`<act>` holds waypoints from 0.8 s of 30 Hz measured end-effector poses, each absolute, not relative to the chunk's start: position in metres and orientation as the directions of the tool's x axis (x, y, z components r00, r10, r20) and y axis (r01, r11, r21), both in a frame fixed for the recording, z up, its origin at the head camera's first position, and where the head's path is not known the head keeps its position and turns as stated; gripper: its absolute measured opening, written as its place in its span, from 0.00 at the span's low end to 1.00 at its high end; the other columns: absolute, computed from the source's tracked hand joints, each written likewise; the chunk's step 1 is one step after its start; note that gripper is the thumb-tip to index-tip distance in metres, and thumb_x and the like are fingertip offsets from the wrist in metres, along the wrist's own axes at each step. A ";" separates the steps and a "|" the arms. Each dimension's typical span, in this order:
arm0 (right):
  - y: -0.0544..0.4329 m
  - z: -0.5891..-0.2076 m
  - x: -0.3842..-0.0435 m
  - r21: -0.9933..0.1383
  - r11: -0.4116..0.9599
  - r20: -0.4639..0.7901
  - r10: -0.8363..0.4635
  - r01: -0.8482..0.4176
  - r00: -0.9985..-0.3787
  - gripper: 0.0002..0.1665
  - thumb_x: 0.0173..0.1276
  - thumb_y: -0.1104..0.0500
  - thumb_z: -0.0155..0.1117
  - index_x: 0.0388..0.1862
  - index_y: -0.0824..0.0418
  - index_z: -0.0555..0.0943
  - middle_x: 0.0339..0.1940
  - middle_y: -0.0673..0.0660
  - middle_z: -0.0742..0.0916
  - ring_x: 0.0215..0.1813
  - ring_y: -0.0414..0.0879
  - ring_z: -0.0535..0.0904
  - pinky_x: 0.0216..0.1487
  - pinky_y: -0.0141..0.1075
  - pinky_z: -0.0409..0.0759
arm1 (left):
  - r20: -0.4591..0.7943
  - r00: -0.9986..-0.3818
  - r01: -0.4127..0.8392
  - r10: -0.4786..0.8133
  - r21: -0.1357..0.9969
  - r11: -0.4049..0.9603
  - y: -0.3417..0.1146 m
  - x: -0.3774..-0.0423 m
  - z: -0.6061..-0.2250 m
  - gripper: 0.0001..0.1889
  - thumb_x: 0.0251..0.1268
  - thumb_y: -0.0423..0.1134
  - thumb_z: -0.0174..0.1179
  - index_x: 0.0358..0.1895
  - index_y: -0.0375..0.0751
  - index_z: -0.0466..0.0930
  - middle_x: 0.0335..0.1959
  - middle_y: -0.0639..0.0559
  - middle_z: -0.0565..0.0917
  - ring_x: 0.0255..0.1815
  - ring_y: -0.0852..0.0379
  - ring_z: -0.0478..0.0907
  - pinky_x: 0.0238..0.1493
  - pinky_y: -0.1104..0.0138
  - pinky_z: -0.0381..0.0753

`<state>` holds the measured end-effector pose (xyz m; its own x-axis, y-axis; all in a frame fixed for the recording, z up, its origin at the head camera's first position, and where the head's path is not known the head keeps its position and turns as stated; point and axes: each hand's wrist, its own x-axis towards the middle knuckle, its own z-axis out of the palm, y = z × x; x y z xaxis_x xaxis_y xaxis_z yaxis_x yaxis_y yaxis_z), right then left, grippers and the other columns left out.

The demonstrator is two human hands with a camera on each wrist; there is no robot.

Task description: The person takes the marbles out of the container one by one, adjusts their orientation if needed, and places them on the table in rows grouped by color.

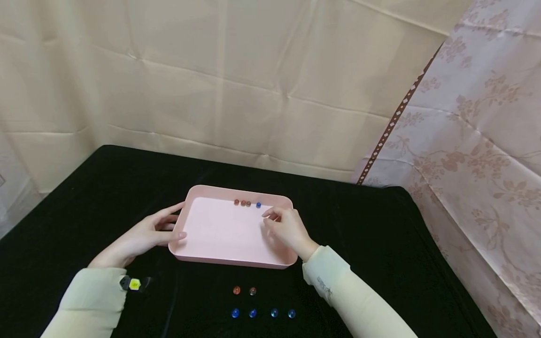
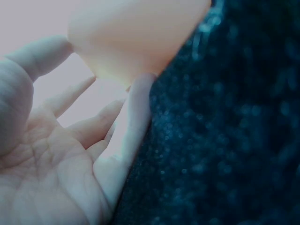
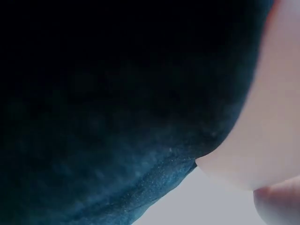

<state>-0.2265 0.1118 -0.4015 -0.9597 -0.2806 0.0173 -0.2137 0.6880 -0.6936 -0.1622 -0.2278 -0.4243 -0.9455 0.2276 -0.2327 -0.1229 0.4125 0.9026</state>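
A shallow pink tray (image 1: 224,234) rests on the black cloth. My left hand (image 1: 145,234) holds its left side, thumb over the rim and fingers along the outer wall; the left wrist view shows the fingertips against the tray wall (image 2: 122,42). Over the tray's right part hovers my right hand (image 1: 287,229), fingers loosely bent, thumb and index finger apart, nothing visible between them. Just left of those fingertips, a blue marble (image 1: 258,205) lies by the far wall. Three reddish marbles (image 1: 243,203) sit in a row to its left.
In front of the tray, an orange marble (image 1: 236,290) and a brownish clear marble (image 1: 252,291) lie on the black cloth (image 1: 127,183). Nearer still is a row of several blue marbles (image 1: 252,313). A cream curtain (image 1: 190,84) hangs behind the table, a floral one (image 1: 477,141) at right.
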 end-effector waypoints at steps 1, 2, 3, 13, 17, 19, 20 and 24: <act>0.111 -0.401 -0.228 -0.686 0.694 0.020 -0.285 -0.221 -0.958 0.08 0.69 0.61 0.64 0.43 0.60 0.86 0.32 0.51 0.86 0.33 0.43 0.77 0.37 0.34 0.78 | -0.230 -0.946 -0.120 0.229 0.904 0.410 -0.228 -0.162 -0.424 0.47 0.64 0.53 0.65 0.81 0.54 0.46 0.70 0.35 0.68 0.63 0.44 0.71 0.61 0.48 0.78; 0.111 -0.401 -0.229 -0.680 0.698 0.017 -0.290 -0.224 -0.957 0.08 0.68 0.61 0.64 0.43 0.60 0.86 0.32 0.52 0.87 0.34 0.43 0.77 0.37 0.34 0.78 | -0.226 -0.946 -0.117 0.231 0.906 0.406 -0.228 -0.162 -0.424 0.47 0.64 0.52 0.65 0.81 0.54 0.46 0.70 0.35 0.68 0.63 0.44 0.71 0.61 0.48 0.78; 0.110 -0.401 -0.231 -0.680 0.700 0.008 -0.290 -0.218 -0.957 0.08 0.68 0.61 0.64 0.43 0.61 0.86 0.32 0.52 0.87 0.33 0.43 0.78 0.37 0.34 0.78 | -0.223 -0.947 -0.115 0.233 0.908 0.403 -0.227 -0.162 -0.423 0.47 0.64 0.52 0.65 0.81 0.54 0.46 0.70 0.35 0.68 0.62 0.44 0.71 0.61 0.48 0.78; 0.106 -0.398 -0.247 -0.705 0.695 -0.080 -0.278 -0.143 -0.957 0.10 0.66 0.61 0.68 0.45 0.61 0.85 0.37 0.55 0.84 0.33 0.45 0.78 0.32 0.33 0.80 | -0.221 -0.948 -0.118 0.230 0.912 0.392 -0.227 -0.163 -0.423 0.46 0.65 0.51 0.65 0.81 0.53 0.47 0.69 0.34 0.69 0.61 0.45 0.73 0.60 0.51 0.80; 0.105 -0.399 -0.253 -0.703 0.696 -0.093 -0.296 -0.148 -0.951 0.10 0.67 0.60 0.67 0.47 0.60 0.85 0.43 0.55 0.84 0.37 0.45 0.78 0.34 0.33 0.81 | -0.224 -0.947 -0.121 0.231 0.912 0.391 -0.227 -0.163 -0.423 0.47 0.65 0.51 0.65 0.81 0.53 0.46 0.69 0.34 0.68 0.62 0.44 0.73 0.60 0.51 0.80; 0.104 -0.399 -0.256 -0.693 0.704 -0.095 -0.306 -0.158 -0.947 0.10 0.68 0.59 0.67 0.47 0.59 0.85 0.44 0.54 0.83 0.39 0.45 0.78 0.35 0.33 0.81 | -0.226 -0.946 -0.122 0.232 0.912 0.391 -0.228 -0.163 -0.423 0.46 0.65 0.51 0.65 0.81 0.52 0.46 0.69 0.33 0.68 0.62 0.44 0.73 0.60 0.50 0.80; 0.103 -0.399 -0.257 -0.687 0.708 -0.093 -0.311 -0.165 -0.946 0.10 0.68 0.59 0.67 0.47 0.58 0.85 0.44 0.54 0.84 0.39 0.45 0.78 0.35 0.33 0.81 | -0.227 -0.946 -0.123 0.231 0.912 0.390 -0.228 -0.163 -0.423 0.46 0.65 0.51 0.65 0.81 0.53 0.46 0.70 0.33 0.68 0.62 0.44 0.73 0.60 0.50 0.80; 0.102 -0.400 -0.260 -0.652 0.736 -0.092 -0.316 -0.183 -0.944 0.10 0.69 0.57 0.66 0.47 0.57 0.85 0.43 0.53 0.84 0.40 0.45 0.77 0.36 0.33 0.79 | -0.228 -0.947 -0.125 0.228 0.911 0.392 -0.228 -0.163 -0.423 0.46 0.65 0.52 0.65 0.81 0.53 0.46 0.70 0.34 0.68 0.62 0.44 0.72 0.60 0.50 0.79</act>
<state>-0.2605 0.1016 -0.4003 -0.9441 -0.3164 -0.0921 -0.1830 0.7360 -0.6518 -0.1628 -0.2279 -0.4233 -0.9465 0.2284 -0.2278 -0.1248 0.3920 0.9115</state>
